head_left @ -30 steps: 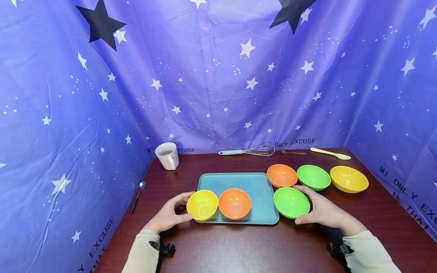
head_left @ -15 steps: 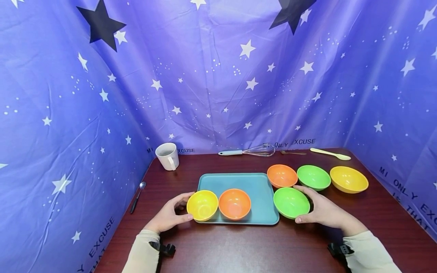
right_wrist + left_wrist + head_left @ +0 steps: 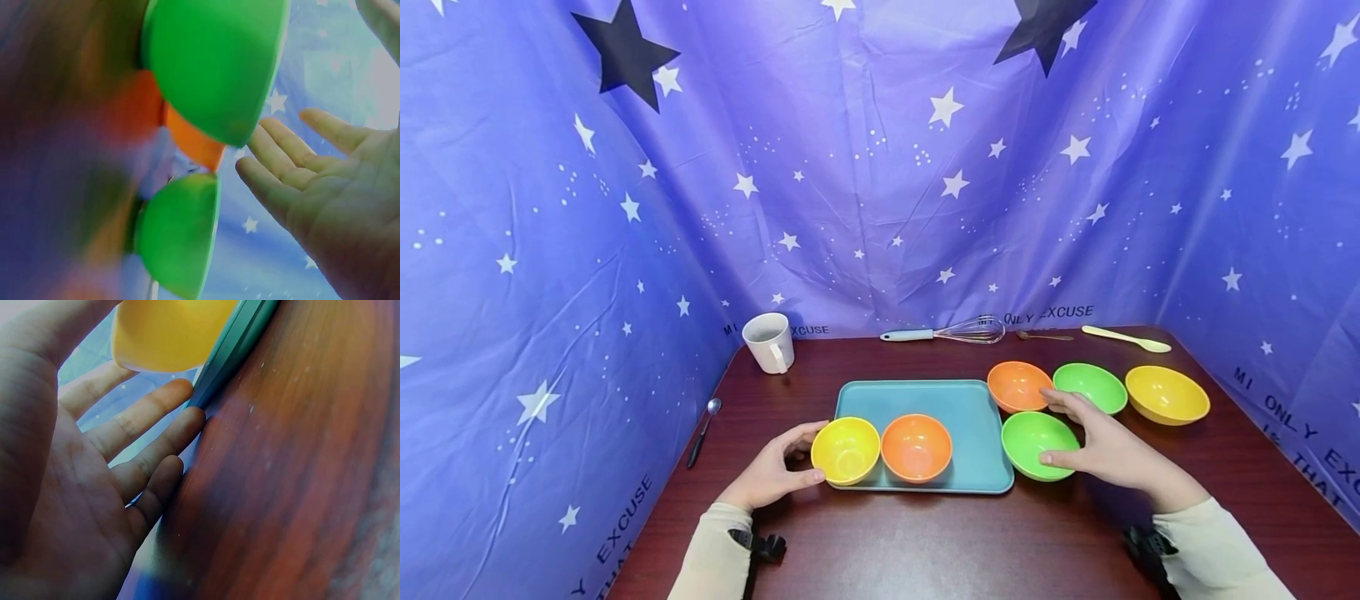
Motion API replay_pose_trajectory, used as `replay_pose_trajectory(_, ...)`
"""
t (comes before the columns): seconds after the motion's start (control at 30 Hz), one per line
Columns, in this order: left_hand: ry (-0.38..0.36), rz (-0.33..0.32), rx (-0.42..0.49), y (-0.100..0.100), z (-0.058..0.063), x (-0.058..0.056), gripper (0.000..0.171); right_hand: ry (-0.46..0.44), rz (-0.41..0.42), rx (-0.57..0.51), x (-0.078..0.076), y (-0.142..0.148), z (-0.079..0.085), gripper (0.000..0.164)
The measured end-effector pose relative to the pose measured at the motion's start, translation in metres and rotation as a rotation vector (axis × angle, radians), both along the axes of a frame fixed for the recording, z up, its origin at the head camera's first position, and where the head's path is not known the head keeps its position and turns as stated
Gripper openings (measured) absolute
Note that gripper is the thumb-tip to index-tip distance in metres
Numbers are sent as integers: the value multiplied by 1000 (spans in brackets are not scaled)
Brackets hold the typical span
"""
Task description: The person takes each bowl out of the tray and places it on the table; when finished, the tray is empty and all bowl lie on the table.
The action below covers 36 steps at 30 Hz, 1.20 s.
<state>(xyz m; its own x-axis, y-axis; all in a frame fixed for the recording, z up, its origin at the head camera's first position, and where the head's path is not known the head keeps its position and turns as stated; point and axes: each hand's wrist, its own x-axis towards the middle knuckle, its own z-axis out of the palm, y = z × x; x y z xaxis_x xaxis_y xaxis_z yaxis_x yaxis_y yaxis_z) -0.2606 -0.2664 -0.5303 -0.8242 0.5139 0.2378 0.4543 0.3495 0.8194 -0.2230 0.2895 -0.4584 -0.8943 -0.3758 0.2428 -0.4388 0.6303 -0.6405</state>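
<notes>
In the head view, my left hand (image 3: 778, 469) holds the left side of a small yellow bowl (image 3: 846, 451), thumb at the near side and index finger at the far side. This bowl sits on the left front of a blue-green tray (image 3: 955, 404). An orange bowl (image 3: 917, 448) stands beside it on the tray. My right hand (image 3: 1101, 442) hovers over the right rim of a green bowl (image 3: 1037, 443) just right of the tray. Its fingers are spread and hold nothing; the right wrist view shows the palm (image 3: 350, 194) apart from the green bowl (image 3: 212, 62).
Behind the green bowl, a row holds another orange bowl (image 3: 1019, 385), a second green bowl (image 3: 1093, 385) and a larger yellow bowl (image 3: 1167, 393). At the back lie a whisk (image 3: 951, 333) and a pale yellow spatula (image 3: 1123, 337). A white mug (image 3: 767, 343) and spoon (image 3: 703, 433) are left.
My right hand has let go of the green bowl and lifted slightly above its rim. The left hand and the bowls have stayed in place.
</notes>
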Motion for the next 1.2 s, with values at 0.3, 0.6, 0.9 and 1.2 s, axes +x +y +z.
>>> replay_pose_trajectory(0.3,2,0,-3,0,1,1,72,9,-17,-58,-12,-27,13,87)
replay_pose_trajectory(0.6,23,-6,-3,-1,-2,-1,73,-32,41,-109,-15,-62,19,91)
replay_pose_trajectory(0.9,16,-1,-15,0,1,0,72,-87,107,-120,-14,-103,20,94)
replay_pose_trajectory(1.2,2,4,-17,1,2,0,72,-131,104,-127,-20,-135,10,93)
